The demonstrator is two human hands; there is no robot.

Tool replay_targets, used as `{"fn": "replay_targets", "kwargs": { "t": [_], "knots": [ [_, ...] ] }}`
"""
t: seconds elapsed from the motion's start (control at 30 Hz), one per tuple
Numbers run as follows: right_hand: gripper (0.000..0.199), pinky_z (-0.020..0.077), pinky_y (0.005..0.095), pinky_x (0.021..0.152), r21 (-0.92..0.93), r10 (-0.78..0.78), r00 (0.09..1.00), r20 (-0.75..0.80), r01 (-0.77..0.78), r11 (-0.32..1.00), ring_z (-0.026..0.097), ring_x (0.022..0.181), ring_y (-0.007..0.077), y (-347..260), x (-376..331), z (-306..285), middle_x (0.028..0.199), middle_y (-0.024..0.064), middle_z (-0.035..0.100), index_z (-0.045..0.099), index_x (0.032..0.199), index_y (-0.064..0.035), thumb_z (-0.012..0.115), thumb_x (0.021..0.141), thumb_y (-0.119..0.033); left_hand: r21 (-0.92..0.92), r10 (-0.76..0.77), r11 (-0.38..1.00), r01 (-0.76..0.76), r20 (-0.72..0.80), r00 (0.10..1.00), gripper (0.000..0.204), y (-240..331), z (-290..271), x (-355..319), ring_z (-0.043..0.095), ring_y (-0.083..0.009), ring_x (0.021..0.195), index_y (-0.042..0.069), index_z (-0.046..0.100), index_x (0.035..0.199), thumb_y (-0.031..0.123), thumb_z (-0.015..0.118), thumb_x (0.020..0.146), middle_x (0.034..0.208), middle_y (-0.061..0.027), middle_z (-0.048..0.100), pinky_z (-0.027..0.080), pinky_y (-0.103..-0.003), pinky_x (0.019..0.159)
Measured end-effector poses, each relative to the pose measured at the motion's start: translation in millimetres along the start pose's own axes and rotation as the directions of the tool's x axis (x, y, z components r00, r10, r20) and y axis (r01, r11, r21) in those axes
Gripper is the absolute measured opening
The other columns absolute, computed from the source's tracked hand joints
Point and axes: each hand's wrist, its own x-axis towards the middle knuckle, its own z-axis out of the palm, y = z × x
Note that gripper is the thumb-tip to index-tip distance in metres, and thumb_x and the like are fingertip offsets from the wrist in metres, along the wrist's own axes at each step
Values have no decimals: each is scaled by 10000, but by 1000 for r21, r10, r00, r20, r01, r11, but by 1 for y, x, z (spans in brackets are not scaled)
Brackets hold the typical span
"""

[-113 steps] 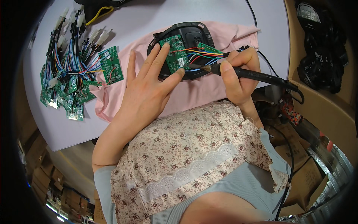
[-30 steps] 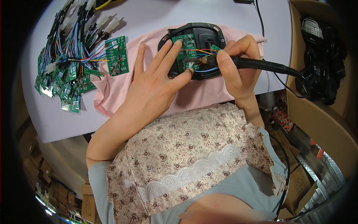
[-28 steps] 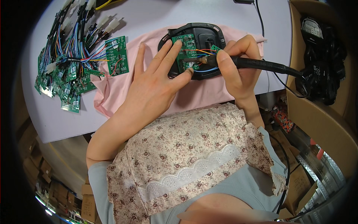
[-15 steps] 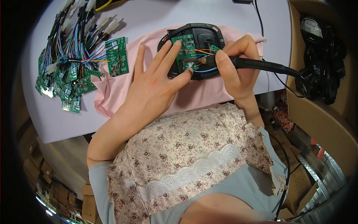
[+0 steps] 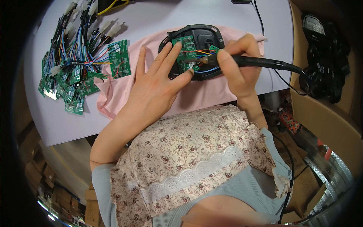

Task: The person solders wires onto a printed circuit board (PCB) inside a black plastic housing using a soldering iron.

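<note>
Sitting in a black housing (image 5: pixel 196 38) upper centre of frame was the green circuit board (image 5: pixel 185 53), thin wires attached. Left hand (image 5: pixel 155 87) lay spread wide, fingertips pinning the board flat. Right hand (image 5: pixel 238 64) was closed round a black soldering iron (image 5: pixel 261 62), tip at the wire joints. Board looked light, stiff and fragile; best held by its edges, off the leads. Pink cloth (image 5: pixel 211 92) underneath; pile of wired boards (image 5: pixel 75 72) upper left on the white table (image 5: pixel 159 15).

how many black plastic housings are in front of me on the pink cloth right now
1: the black housing lies on the pink cloth, circuit board inside, left hand pressing it, right hand holding the soldering iron.
</note>
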Motion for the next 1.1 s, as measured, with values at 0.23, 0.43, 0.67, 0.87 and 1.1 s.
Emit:
{"fn": "replay_targets", "kwargs": {
  "t": [0.23, 0.43, 0.67, 0.87, 1.1],
  "knots": [
    [346, 342, 170, 511, -57, -241, 889, -389, 238, 969, 448, 552, 47, -3, -10, -39, 770, 91, 616, 507, 1204, 16, 657, 1004, -224, -25, 3, 1000, -3, -10, 1000, 348, 0, 1, -1, 379, -391, 1462, 166, 699, 1208, 113, 680, 865, 1565, -225, 397, 176, -640, 1200],
    [209, 409, 195, 561, -281, -183, 863, -470, 51, 958, 489, 569, 53, 17, -31, -71, 801, 80, 724, 581, 1214, 9, 529, 1073, -137, -48, -14, 999, 14, -2, 1000, 457, 3, -1, 1, 357, -382, 1475, 167, 694, 1222, 9, 653, 796, 1576, -212, 388, 148, -629, 1215],
    [226, 527, 316, 882, -630, -262, 952, -160, 106, 770, 653, 996, 174, 46, -39, -84, 1208, 57, 695, 583, 1168, -26, 664, 991, -141, -38, -13, 999, 14, 24, 1000, 491, 3, -3, 1, 365, -372, 1471, 173, 683, 1239, -11, 626, 787, 1581, -206, 382, 144, -624, 1219],
    [354, 547, 264, 698, 66, -51, 915, -401, 84, 994, 632, 780, 138, 21, -40, -77, 1028, 201, 680, 432, 1105, -58, 693, 907, 75, -15, -41, 999, 41, 13, 999, 416, 6, -3, 2, 356, -394, 1469, 128, 612, 1269, 51, 607, 860, 1567, -211, 400, 126, -626, 1220],
    [409, 537, 203, 644, 13, -385, 903, -188, 395, 919, 645, 796, 81, -31, 8, -19, 1012, 118, 682, 476, 1058, -87, 774, 830, 76, -44, -41, 998, 42, 23, 999, 482, 6, -3, 4, 357, -391, 1468, 149, 538, 1342, 117, 627, 870, 1567, -228, 389, 120, -650, 1206]
  ]
}}
